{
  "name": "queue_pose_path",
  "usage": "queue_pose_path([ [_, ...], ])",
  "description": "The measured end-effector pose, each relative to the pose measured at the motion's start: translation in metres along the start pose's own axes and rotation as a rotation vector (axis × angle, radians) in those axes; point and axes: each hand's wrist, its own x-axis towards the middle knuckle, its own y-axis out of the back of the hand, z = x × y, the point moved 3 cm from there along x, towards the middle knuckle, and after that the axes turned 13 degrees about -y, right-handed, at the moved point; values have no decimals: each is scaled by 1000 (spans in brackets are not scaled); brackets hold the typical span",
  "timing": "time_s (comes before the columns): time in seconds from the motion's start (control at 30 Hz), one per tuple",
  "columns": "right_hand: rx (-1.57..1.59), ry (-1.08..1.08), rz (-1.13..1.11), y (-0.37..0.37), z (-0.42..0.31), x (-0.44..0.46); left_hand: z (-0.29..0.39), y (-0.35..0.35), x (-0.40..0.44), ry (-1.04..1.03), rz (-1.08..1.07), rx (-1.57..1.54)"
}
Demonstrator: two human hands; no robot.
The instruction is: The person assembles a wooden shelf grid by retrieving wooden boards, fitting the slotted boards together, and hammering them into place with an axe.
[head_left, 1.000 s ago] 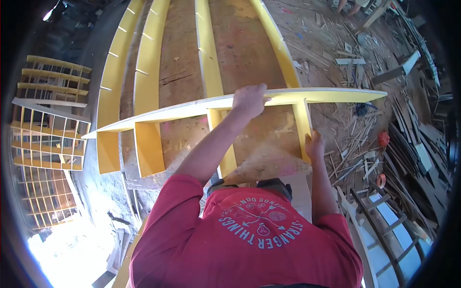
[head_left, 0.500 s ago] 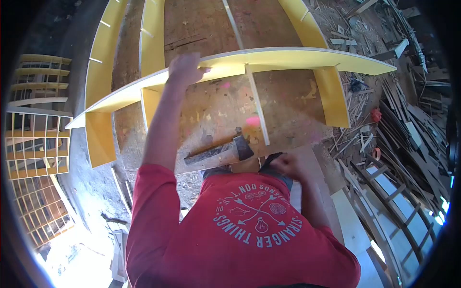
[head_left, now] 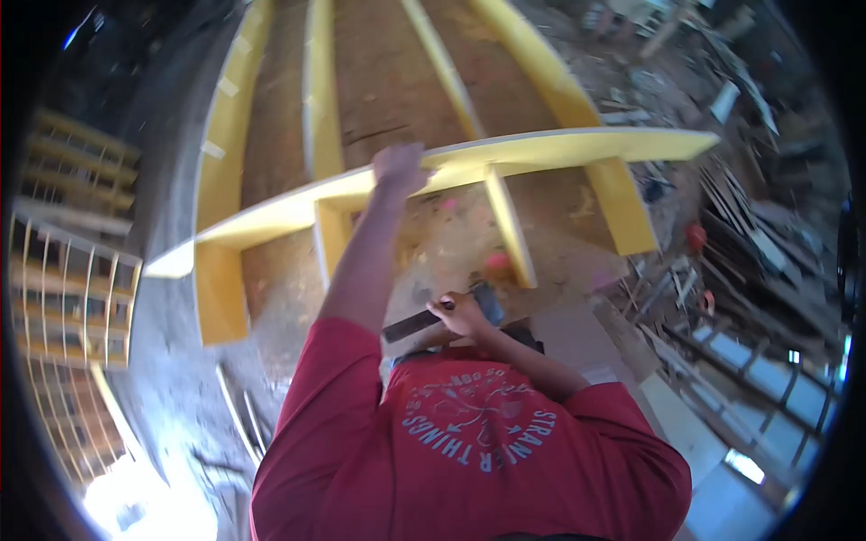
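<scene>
My left hand (head_left: 400, 169) is closed over the top edge of a long yellow crosswise board (head_left: 541, 151), with the arm stretched out ahead. That board meets several lengthwise yellow slats, one of them a slat (head_left: 511, 230) right of my hand. Close to my waist, my right hand (head_left: 460, 314) is wrapped round a hammer (head_left: 410, 325). The hammer's dark handle points left and its head, blurred, lies just right of my fingers. Beneath the yellow frame is a worn brown wooden work surface (head_left: 379, 99) with pink marks.
Grid-like wooden frames (head_left: 72, 288) stand at the left. Scrap wood strips (head_left: 758, 234) are heaped on the floor at the right, near a ladder-like frame (head_left: 767, 361). Pale boards (head_left: 672, 415) lie at my lower right. Loose sticks (head_left: 239, 410) rest on the floor lower left.
My right hand has moved left from beside my waist and taken hold of the hammer, which lay on the work surface. My left hand still grips the board; the whole view has shifted.
</scene>
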Motion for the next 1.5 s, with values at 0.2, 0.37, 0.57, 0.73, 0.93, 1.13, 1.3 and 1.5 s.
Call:
queue_pose_path([
  [0.2, 859, -116, -211, 116, 28, -59, 12, 11, 0, 31, -14, 51],
  [0.37, 605, 190, -126, 186, 46, -189, 17, 17, 3, 37, -16, 12],
  [0.57, 1150, 248, -128, 266, 32, -252, 15, 11, 26, -169, 138, -426],
  [0.73, 1048, 73, -100, 341, 76, -195, 180, 29, 112, -488, 298, -489],
  [0.93, 1228, -108, 292, 472, 128, -118, 346, 7, 242, -362, 40, -235],
  [1.13, 1903, -108, -86, 538, 184, 14, 360, 0, 254, -147, -107, -130],
  [1.3, 1958, -141, -339, 543, 141, 49, 361, -4, 258, -120, -53, -86],
  [1.5, 1264, -159, 253, 566, 126, -39, 363, -3, 260, -76, -64, -108],
])
